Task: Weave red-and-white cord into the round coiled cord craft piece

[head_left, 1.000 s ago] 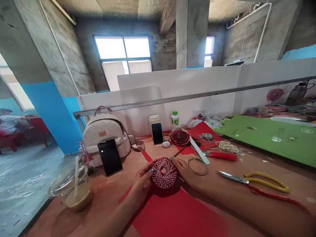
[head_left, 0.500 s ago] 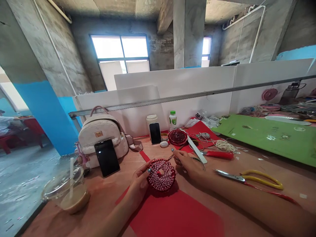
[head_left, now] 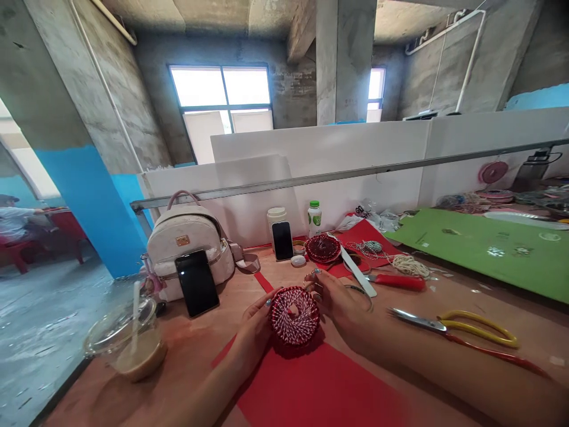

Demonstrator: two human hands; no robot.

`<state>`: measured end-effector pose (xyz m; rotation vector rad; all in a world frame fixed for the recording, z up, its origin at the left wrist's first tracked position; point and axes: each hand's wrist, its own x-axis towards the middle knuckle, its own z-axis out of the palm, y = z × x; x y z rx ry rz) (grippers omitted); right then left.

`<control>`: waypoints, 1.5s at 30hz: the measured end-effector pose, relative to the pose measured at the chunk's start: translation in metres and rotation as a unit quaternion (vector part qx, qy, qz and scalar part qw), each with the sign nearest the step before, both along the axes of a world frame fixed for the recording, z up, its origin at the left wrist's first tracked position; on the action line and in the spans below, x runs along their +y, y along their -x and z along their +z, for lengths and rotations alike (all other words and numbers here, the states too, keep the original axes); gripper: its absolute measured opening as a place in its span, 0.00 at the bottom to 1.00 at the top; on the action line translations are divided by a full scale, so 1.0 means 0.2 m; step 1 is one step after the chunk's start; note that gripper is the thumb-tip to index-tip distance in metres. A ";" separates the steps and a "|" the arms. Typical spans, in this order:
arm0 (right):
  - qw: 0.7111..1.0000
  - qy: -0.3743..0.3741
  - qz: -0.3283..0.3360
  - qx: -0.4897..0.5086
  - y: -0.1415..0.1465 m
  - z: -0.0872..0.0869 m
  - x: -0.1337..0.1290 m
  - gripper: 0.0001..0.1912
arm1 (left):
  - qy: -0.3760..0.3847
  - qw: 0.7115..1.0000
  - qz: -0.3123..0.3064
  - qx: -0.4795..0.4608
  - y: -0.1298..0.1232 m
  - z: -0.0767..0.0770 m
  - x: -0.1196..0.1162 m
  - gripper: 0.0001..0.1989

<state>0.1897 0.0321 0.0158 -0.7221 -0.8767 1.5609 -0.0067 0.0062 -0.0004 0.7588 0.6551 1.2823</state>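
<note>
A round red disc (head_left: 295,316) wound with red and white cord, with a small hole at its middle, is held above a red sheet (head_left: 311,385). My left hand (head_left: 258,320) grips its left edge, fingers partly behind it. My right hand (head_left: 331,295) is at the disc's upper right, its fingers bent and closed together around a short piece of cord that seems to come off the rim. Behind lies a second dark red disc (head_left: 323,248). Scissors with yellow and red handles (head_left: 444,327) rest to the right of my right hand.
A cup of brown drink (head_left: 140,356) stands at the left, near a phone (head_left: 198,283) leaning on a white backpack (head_left: 184,237). Behind are a smaller phone (head_left: 283,241) and a green-capped bottle (head_left: 315,218). A red-handled tool (head_left: 395,281) and green board (head_left: 493,246) lie right.
The whole view has shifted slightly, so everything sits a little further right. My right hand has moved in closer to the disc's rim, and less of the cord shows.
</note>
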 end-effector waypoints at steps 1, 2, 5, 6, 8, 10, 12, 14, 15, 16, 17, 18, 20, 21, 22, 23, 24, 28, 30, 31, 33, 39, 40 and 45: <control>1.000 0.005 0.003 0.008 0.00 0.00 -0.01 0.14 | 0.000 1.000 0.002 0.000 0.00 0.00 0.00 0.23; 1.000 0.011 0.004 0.016 0.01 0.00 -0.01 0.14 | 0.000 1.000 0.003 0.000 0.00 0.01 0.00 0.23; 0.999 0.024 0.005 0.037 0.02 -0.03 0.02 0.12 | -0.001 1.000 0.004 0.002 0.00 0.00 0.00 0.23; 0.999 0.027 0.007 0.043 0.02 -0.05 0.04 0.12 | 0.000 1.000 0.003 0.002 0.00 0.00 0.00 0.23; 0.998 0.030 0.015 0.053 0.02 -0.10 0.07 0.13 | 0.003 1.000 0.004 0.003 0.01 -0.01 0.00 0.23; 0.998 0.031 0.024 0.058 0.02 -0.14 0.10 0.15 | 0.006 1.000 0.006 0.004 0.01 -0.01 0.00 0.23; 0.997 0.031 0.031 0.061 0.02 -0.17 0.11 0.15 | 0.007 1.000 0.009 0.006 0.01 -0.02 0.00 0.23; 0.997 0.029 0.037 0.064 0.01 -0.18 0.12 0.14 | 0.005 1.000 0.016 0.008 0.00 -0.02 0.01 0.23; 0.997 0.027 0.042 0.066 0.00 -0.18 0.12 0.14 | 0.003 1.000 0.020 0.011 0.00 -0.02 0.01 0.23; 0.996 0.024 0.047 0.068 0.00 -0.18 0.12 0.13 | 0.002 1.000 0.024 0.013 0.00 -0.02 0.01 0.23; 0.996 0.020 0.051 0.072 0.00 -0.18 0.12 0.12 | 0.002 0.999 0.027 0.017 0.00 -0.02 0.01 0.23; 0.996 0.015 0.053 0.076 0.00 -0.17 0.12 0.12 | 0.002 0.999 0.029 0.021 0.00 -0.03 0.01 0.23; 0.995 0.008 0.051 0.081 0.00 -0.16 0.12 0.10 | 0.003 0.999 0.029 0.030 0.00 -0.04 0.00 0.23; 0.995 0.005 0.048 0.083 0.00 -0.15 0.12 0.10 | 0.003 0.999 0.029 0.035 0.00 -0.04 0.00 0.23; 0.995 0.002 0.046 0.083 -0.01 -0.14 0.11 0.09 | 0.001 0.999 0.030 0.040 0.00 -0.05 0.00 0.23; 0.996 -0.001 0.044 0.083 -0.01 -0.14 0.11 0.08 | -0.002 0.999 0.032 0.043 0.00 -0.05 0.00 0.23; 0.996 -0.002 0.042 0.083 -0.01 -0.13 0.11 0.08 | -0.004 0.998 0.034 0.046 0.00 -0.05 0.00 0.23; 0.996 -0.004 0.036 0.079 -0.01 -0.10 0.09 0.08 | -0.011 0.997 0.043 0.059 0.01 -0.04 -0.01 0.23; 0.997 -0.001 0.034 0.076 -0.01 -0.09 0.08 0.07 | -0.010 0.997 0.051 0.066 0.02 -0.03 -0.01 0.23; 0.997 0.002 0.033 0.074 -0.01 -0.09 0.08 0.07 | -0.009 0.996 0.055 0.069 0.02 -0.03 -0.02 0.23; 0.997 0.007 0.035 0.068 -0.02 -0.10 0.09 0.07 | -0.010 0.995 0.064 0.076 0.02 -0.03 -0.02 0.23; 0.998 0.006 0.049 0.034 -0.02 -0.14 0.11 0.09 | -0.026 0.990 0.086 0.108 0.02 -0.04 -0.03 0.21; 0.998 0.003 0.049 0.027 -0.02 -0.15 0.11 0.09 | -0.028 0.989 0.086 0.114 0.02 -0.05 -0.03 0.21; 0.999 -0.035 0.019 -0.034 -0.03 -0.14 0.09 0.09 | -0.038 0.984 0.100 0.144 0.03 -0.06 -0.06 0.19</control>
